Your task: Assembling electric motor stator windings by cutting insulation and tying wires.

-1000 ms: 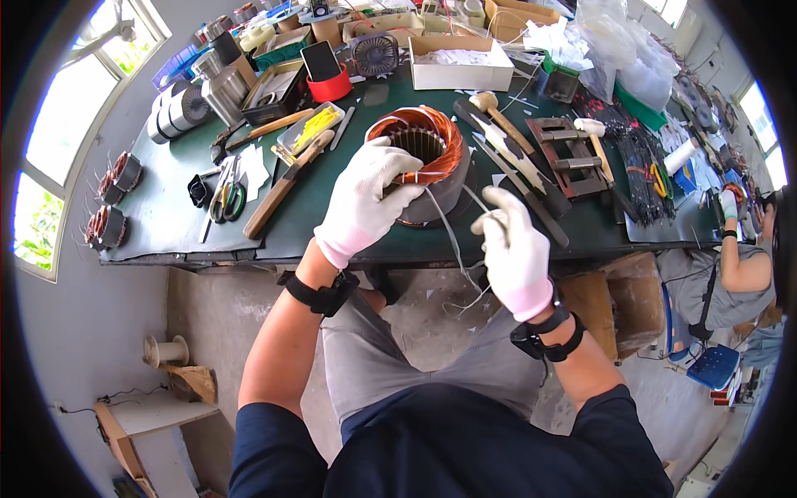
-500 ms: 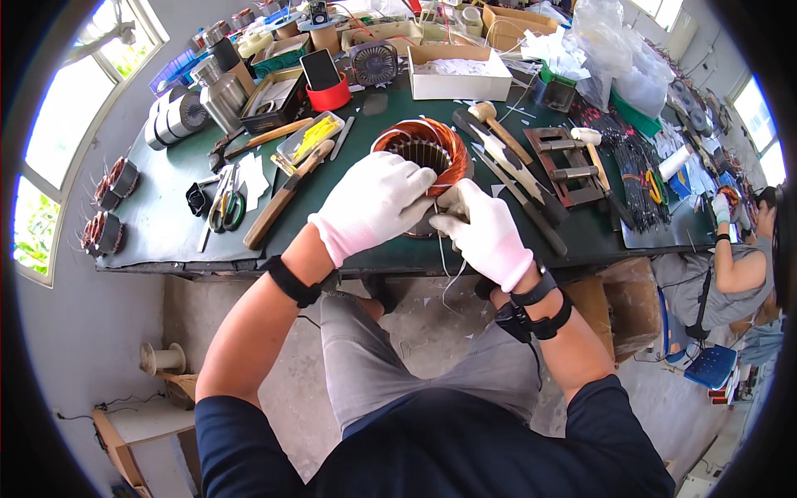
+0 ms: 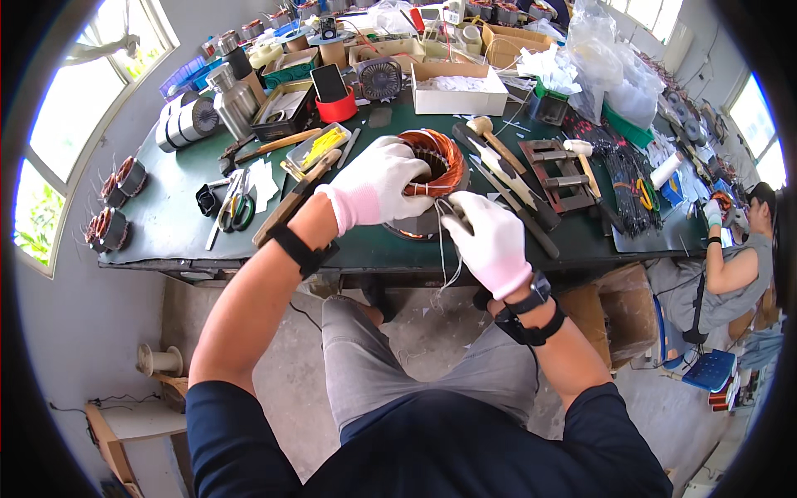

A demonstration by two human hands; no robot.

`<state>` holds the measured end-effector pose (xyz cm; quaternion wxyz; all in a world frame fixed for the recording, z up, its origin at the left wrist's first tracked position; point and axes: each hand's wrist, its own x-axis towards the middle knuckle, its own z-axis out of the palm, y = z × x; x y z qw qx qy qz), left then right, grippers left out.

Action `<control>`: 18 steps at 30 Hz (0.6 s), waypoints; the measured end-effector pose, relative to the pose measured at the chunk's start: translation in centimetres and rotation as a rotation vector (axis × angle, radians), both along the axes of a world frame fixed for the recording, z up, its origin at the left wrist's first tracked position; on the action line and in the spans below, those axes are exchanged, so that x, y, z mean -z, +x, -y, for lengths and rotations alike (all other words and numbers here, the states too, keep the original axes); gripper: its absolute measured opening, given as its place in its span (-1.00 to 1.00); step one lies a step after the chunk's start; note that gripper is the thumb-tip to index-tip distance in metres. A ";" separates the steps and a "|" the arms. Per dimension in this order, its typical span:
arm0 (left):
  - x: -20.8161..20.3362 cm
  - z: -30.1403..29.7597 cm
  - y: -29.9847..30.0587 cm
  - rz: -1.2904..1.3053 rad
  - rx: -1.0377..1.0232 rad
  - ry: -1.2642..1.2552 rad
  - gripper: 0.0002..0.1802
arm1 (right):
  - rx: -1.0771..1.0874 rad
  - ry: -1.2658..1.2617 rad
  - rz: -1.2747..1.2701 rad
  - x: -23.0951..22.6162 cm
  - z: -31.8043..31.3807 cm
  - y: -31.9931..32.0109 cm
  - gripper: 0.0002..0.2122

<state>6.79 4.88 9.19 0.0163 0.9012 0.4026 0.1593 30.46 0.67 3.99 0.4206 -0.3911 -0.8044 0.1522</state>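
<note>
A motor stator [image 3: 453, 163] with thick orange-brown copper windings stands near the table's front edge. My white-gloved left hand [image 3: 383, 184] is closed on its near left side, fingers curled over the winding rim into the bore. My right hand [image 3: 491, 241], also gloved, pinches a thin white cord [image 3: 442, 241] at the stator's near side. The cord's loose ends hang down past the table edge. Part of the winding is hidden behind my left hand.
To the right lie a wooden-handled mallet [image 3: 498, 141], long flat tools [image 3: 519, 199] and a rusty metal frame [image 3: 554, 170]. Scissors [image 3: 238, 212], a yellow-filled tray [image 3: 320, 148] and wound stators [image 3: 108, 230] sit left. Another person [image 3: 739, 257] works at far right.
My left hand has shifted slightly left and curled over the stator rim. My right hand has moved a little right and down from the winding with the cord.
</note>
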 end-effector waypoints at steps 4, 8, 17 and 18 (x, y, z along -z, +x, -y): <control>-0.1 3.3 2.2 0.151 -0.238 0.425 -0.09 | -0.150 -0.098 -0.238 -2.0 -0.3 1.4 -0.47; 1.0 4.3 4.1 0.166 -0.185 0.476 -0.14 | -0.590 -0.764 -0.627 -3.3 -2.9 1.1 -0.56; 4.3 3.4 2.9 0.512 -0.001 0.324 -0.64 | -0.066 -0.436 -0.249 5.1 0.1 4.1 -0.92; 4.5 3.5 2.8 0.519 -0.014 0.334 -0.66 | -0.093 -0.586 -0.340 3.9 0.4 3.0 -0.91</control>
